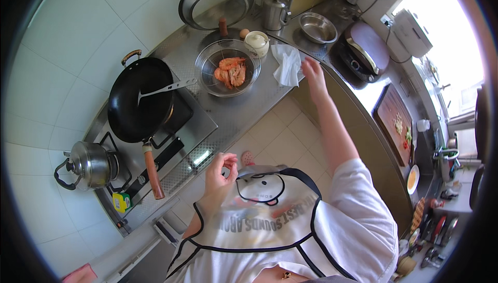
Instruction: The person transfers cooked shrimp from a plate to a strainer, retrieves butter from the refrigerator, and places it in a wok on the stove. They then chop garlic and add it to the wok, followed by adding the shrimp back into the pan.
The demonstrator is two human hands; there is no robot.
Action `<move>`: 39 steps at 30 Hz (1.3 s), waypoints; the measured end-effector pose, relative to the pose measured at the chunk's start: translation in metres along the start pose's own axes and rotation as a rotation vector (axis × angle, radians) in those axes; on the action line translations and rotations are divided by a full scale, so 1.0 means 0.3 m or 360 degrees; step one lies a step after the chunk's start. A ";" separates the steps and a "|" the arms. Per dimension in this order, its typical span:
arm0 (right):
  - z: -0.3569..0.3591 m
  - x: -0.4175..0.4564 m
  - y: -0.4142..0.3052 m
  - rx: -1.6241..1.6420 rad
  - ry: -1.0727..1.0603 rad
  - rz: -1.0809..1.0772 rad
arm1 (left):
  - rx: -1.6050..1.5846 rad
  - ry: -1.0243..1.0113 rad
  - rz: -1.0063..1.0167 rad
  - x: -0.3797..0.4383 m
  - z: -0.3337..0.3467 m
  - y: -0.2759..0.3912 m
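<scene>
My right hand (314,79) reaches over the front edge of the steel counter (218,114), beside a crumpled white paper towel (287,63). Whether its slightly blurred fingertips touch the towel I cannot tell. In front of my apron (268,213), my left hand (221,170) is raised with its fingers loosely curled and nothing visible in it. A wire-mesh strainer basket (206,69) on the counter holds several cooked orange shrimp (232,72). A black wok (132,100) rests on the stove, with a slotted metal spatula (167,88) lying in it.
A lidded cream pot (256,43) and an egg (244,33) stand behind the strainer. A steel kettle (93,166) sits on the other burner. Along the right counter are a steel bowl (318,27), an electric griddle (362,51) and a cutting board (389,116) with chopped ingredients.
</scene>
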State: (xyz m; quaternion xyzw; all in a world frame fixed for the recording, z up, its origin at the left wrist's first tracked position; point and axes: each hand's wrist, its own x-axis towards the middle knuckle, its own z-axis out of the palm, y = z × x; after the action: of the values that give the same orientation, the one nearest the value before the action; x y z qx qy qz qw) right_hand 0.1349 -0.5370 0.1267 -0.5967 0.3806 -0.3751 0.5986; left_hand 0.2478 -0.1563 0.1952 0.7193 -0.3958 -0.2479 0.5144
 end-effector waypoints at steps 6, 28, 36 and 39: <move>0.021 0.652 0.129 -0.0208 0.0235 0.0067 | 0.0212 0.0340 -0.0165 0.087 0.035 0.012; -0.133 0.874 -0.116 0.0514 -0.0141 -0.0274 | 0.0678 0.0888 -0.0192 0.355 0.410 0.381; -0.166 0.562 -0.477 0.0645 -0.0542 -0.0133 | 0.1129 0.0781 0.0826 0.801 0.432 0.688; -0.146 0.494 -0.478 0.0732 -0.0941 -0.0080 | 0.1444 0.0768 0.0729 0.823 0.386 0.716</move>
State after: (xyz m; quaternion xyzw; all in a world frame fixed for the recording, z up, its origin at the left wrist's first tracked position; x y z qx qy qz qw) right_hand 0.1596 -0.6907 0.2690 -0.5383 0.0823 -0.2768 0.7917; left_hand 0.2309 -0.4566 0.3684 0.8005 -0.4798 0.2369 0.2700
